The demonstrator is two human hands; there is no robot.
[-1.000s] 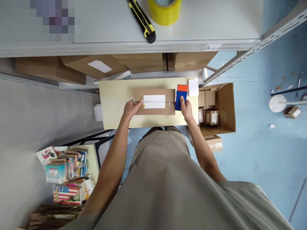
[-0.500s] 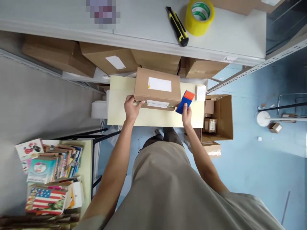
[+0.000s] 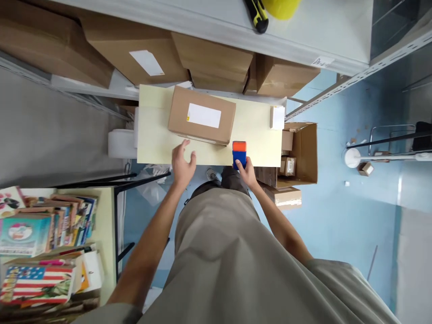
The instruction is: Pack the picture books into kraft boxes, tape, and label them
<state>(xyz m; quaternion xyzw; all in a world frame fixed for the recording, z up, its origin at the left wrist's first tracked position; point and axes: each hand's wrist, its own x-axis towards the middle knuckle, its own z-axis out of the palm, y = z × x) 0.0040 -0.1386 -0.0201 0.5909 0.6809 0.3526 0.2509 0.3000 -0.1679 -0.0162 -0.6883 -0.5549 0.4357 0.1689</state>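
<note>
The right hand grips the blue-and-orange tape dispenser just beside the cardboard box; the left hand, fingers spread and empty, hovers near the box.

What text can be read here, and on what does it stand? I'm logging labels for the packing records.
Nothing reads clearly.
White label on the cardboard box: too blurred.
Shelf tag on the shelf edge: handwritten, too small.
White label on the stored box: looks blank.
Book covers: a flag design, no readable words.

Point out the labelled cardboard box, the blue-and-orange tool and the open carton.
cardboard box point(image 3: 201, 116): head view, top face.
blue-and-orange tool point(image 3: 239, 153): head view, blue body.
open carton point(image 3: 309, 153): head view, inner wall.
</note>
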